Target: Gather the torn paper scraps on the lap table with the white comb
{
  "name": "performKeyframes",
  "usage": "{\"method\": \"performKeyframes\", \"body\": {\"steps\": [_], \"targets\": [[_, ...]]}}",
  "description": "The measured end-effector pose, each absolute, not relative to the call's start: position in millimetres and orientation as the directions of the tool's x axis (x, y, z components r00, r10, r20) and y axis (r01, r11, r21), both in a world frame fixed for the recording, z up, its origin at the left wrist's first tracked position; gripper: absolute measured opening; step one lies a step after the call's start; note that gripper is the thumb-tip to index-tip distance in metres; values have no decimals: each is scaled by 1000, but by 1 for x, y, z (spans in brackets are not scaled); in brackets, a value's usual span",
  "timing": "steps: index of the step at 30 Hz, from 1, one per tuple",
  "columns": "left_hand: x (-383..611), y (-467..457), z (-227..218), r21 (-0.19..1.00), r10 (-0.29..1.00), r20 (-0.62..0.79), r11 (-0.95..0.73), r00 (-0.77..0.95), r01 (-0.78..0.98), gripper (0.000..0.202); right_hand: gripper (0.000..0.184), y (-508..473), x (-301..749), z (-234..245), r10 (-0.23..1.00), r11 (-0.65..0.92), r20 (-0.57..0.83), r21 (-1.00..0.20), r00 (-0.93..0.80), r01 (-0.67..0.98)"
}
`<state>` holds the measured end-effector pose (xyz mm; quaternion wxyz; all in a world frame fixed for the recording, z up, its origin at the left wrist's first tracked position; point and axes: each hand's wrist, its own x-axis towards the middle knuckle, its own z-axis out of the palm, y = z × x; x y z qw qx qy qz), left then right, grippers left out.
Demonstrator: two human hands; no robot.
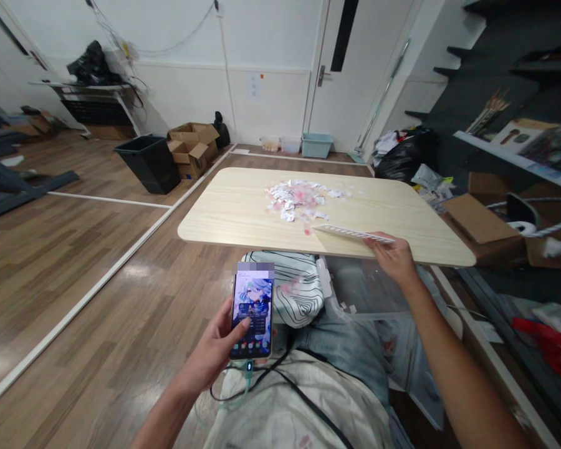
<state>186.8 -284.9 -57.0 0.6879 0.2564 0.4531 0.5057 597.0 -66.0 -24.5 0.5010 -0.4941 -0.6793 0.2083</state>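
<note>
My left hand is closed round a smartphone, its thumb resting on the lit screen. A cable is plugged into the phone's lower end. Over the near right part of the pale wooden table, my right hand grips one end of a thin white strip with dark slanted marks; its exact kind I cannot make out. The strip's far end points left toward a heap of white and pink torn paper scraps on the tabletop.
Beneath the table's near edge stand a clear plastic bin and a striped cushion-like item. A black trash bin and cardboard boxes are at the far left. To the right are an open carton and a shelf.
</note>
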Motion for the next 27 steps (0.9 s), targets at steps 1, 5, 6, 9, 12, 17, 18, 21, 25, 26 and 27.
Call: {"method": "performKeyframes", "body": {"steps": [1, 5, 6, 9, 12, 17, 18, 21, 25, 26, 27], "targets": [[190, -285, -54, 823, 928, -369, 355, 58, -444, 86, 68, -65, 597, -26, 881, 422, 474, -781, -4, 460], [197, -287, -42, 833, 928, -371, 345, 25, -432, 86, 69, -63, 599, -29, 884, 413, 468, -790, 10, 454], [197, -287, -41, 828, 928, -370, 344, 28, -443, 83, 68, -62, 599, -30, 884, 411, 467, -790, 12, 455], [195, -287, -43, 816, 928, -371, 348, 44, -462, 77, 68, -62, 599, -30, 884, 409, 468, -787, 14, 461], [195, -287, -49, 816, 927, -374, 349, 38, -461, 79, 66, -63, 599, -30, 882, 412, 470, -783, 11, 466], [199, -285, -52, 811, 903, -431, 383, -7, -442, 76, 64, -64, 599, -30, 877, 419, 480, -783, 17, 460], [200, -285, -52, 808, 897, -442, 389, -21, -442, 75, 64, -64, 599, -30, 877, 420, 480, -783, 16, 459], [202, -282, -54, 798, 881, -469, 392, -64, -458, 70, 65, -63, 600, -30, 878, 423, 478, -781, 3, 460], [202, -280, -60, 784, 850, -507, 386, -141, -486, 68, 71, -64, 600, -28, 877, 425, 480, -763, -14, 486], [202, -281, -61, 774, 837, -521, 383, -165, -504, 67, 72, -64, 601, -28, 877, 425, 480, -759, -19, 493], [201, -282, -62, 763, 824, -535, 376, -185, -526, 67, 72, -64, 601, -27, 877, 425, 480, -755, -22, 498]]}}
